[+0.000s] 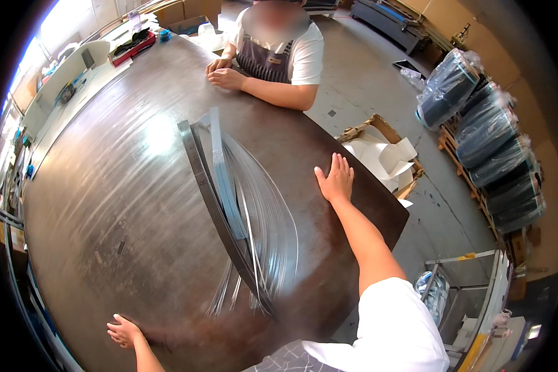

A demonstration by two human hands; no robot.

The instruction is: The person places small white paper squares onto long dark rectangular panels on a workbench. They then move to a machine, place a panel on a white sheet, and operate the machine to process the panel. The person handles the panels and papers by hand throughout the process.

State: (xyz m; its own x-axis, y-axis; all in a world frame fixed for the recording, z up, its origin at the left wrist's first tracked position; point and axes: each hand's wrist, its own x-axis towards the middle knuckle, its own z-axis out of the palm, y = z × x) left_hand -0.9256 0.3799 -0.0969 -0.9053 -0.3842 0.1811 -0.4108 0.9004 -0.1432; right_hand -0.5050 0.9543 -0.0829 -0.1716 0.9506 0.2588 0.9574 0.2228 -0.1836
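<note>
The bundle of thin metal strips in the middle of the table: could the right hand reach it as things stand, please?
Probably yes. The right hand lies flat and empty on the metal table, just beside the bundle of metal strips, with only bare tabletop between them.

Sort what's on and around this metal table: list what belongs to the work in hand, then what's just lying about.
In hand:
bundle of thin metal strips
dark flat bar alongside it
left hand and right hand, flat on the metal table

Lying about:
red tray
box of white sheets
wrapped rolls
</note>
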